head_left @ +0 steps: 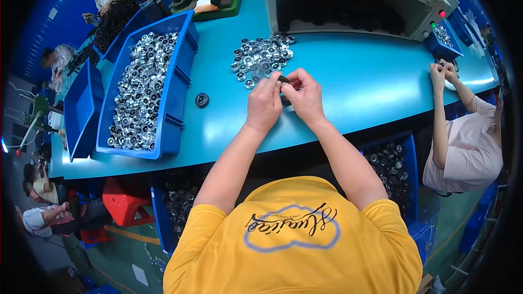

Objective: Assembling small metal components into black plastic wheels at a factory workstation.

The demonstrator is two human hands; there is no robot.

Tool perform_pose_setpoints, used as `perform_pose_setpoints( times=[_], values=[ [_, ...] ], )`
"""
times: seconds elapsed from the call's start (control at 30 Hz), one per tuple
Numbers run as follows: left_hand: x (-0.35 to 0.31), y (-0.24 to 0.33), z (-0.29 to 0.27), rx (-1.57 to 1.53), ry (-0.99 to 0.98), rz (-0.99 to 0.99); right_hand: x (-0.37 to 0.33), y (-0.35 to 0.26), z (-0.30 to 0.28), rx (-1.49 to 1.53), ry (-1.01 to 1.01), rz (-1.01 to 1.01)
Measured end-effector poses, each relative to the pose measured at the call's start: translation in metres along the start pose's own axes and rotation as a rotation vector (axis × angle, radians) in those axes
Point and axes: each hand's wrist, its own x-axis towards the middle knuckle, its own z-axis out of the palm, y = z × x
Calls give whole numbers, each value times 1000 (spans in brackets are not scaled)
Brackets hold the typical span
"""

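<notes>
Yellow shirt point(294, 239); black part point(283, 79) between left grip point(264, 102) and right grip point(305, 98).

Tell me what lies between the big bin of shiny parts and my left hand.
In the head view, one black round part lies on the tabletop between bin and left hand.

L hand point(263, 103) & R hand point(305, 98) tog., fingers point(273, 86) curled, forearms point(233, 160) fwd
</notes>
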Motion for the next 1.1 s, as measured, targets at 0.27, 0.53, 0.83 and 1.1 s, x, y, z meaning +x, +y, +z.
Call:
perform_pose_setpoints(
  times=[0.27,0.53,0.83,1.1],
  values=[
    [4,0,-5,-352,-117,-123,6,0,-13,302,-102,234],
    [0,9,-5,104,-191,-8,6,6,-13,228,-65,249],
    [4,7,-9,-539,-251,-209,11,-1,-26,447,-182,418],
    [3,-2,-10,-13,-283,94,10,11,-24,334,-168,407]
  ],
)
